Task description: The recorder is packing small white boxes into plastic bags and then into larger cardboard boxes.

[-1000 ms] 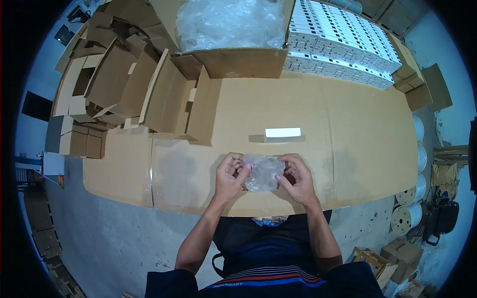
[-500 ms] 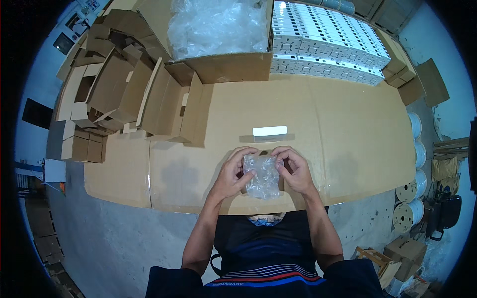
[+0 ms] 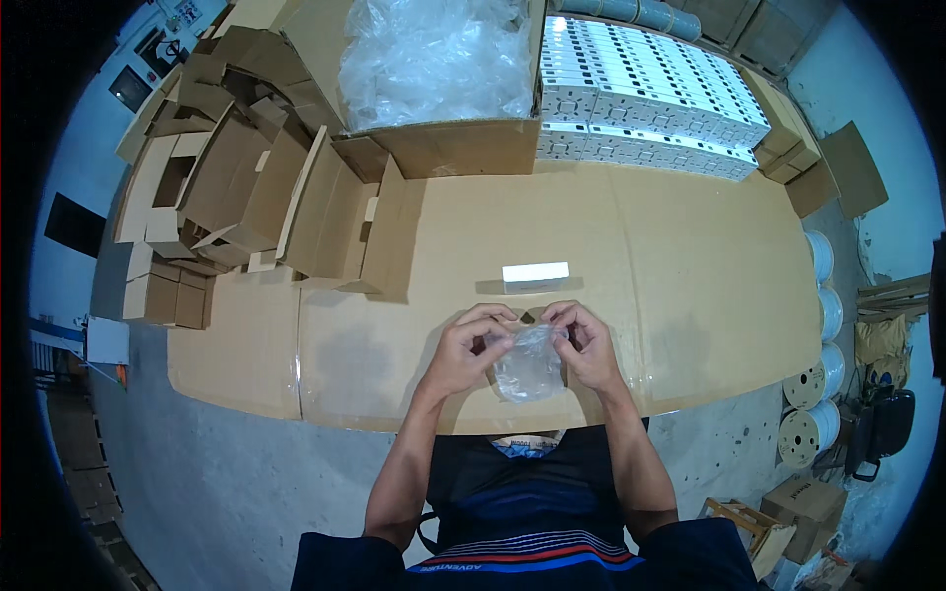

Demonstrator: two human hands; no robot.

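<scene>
Partly hidden: clear bag behind fingers

Cardboard-topped table, grey floor

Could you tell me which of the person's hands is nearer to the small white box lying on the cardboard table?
Right, narrowly. The right hand sits just below the white box's right end; the left hand is lower left of it. Both grip the clear plastic bag.

Folded cartons — white boxes.
</scene>
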